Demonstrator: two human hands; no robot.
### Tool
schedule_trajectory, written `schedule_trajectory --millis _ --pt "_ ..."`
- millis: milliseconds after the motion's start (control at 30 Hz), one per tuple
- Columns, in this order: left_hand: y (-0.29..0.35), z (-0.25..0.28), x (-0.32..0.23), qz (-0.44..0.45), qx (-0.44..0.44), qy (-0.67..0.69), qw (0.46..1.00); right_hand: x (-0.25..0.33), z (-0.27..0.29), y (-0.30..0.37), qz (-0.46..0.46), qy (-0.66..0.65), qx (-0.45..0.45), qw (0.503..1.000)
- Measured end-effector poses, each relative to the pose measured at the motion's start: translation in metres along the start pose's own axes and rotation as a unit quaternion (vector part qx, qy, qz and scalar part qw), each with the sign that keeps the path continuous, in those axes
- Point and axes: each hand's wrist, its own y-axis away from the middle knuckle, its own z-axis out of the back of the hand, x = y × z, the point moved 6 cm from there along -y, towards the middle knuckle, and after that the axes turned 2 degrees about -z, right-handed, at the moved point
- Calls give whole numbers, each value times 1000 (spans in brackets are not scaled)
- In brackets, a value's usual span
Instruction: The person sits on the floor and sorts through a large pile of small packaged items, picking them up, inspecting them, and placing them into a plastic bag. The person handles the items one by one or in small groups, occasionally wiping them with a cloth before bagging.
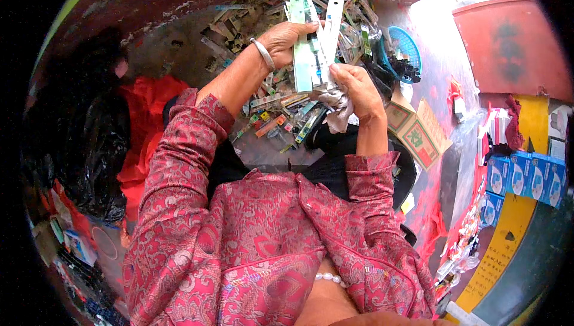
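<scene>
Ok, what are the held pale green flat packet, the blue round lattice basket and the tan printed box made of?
Pale green flat packet: probably card, perhaps under film; stiff-looking, slightly shiny.
Blue round lattice basket: likely moulded plastic, from its regular openings; finish hard to judge.
Tan printed box: seems matt cardboard, with folded flaps.

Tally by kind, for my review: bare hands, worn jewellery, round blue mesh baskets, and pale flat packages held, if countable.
Bare hands: 2 (left hand, right hand)
Silver-coloured bangle: 1
White-bead necklace: 1
Round blue mesh basket: 1
Total: 5
The long, pale flat packages held overlap too much to count; left out.
</scene>
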Motion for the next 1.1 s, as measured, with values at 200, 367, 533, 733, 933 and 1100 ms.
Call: schedule_trajectory --millis 200,367,533,733,933,1100 --pt "-2 -8 7 26 57 -34 997 9 -4 3 -1 -46 -15 999" --pt "4 -14 10 46 91 -28 994 24 13 11 61 57 -83 993" --pt "-5 -11 18 31 84 -17 996 30 9 11 86 169 -59 980" --pt "-9 -4 30 14 80 49 996 48 -27 10 122 470 -92 869" --pt "3 -21 20 -22 103 76 992 38 -23 2 109 420 -54 899" --pt "8 -21 18 -42 72 -41 996 24 -19 -7 33 294 21 955"
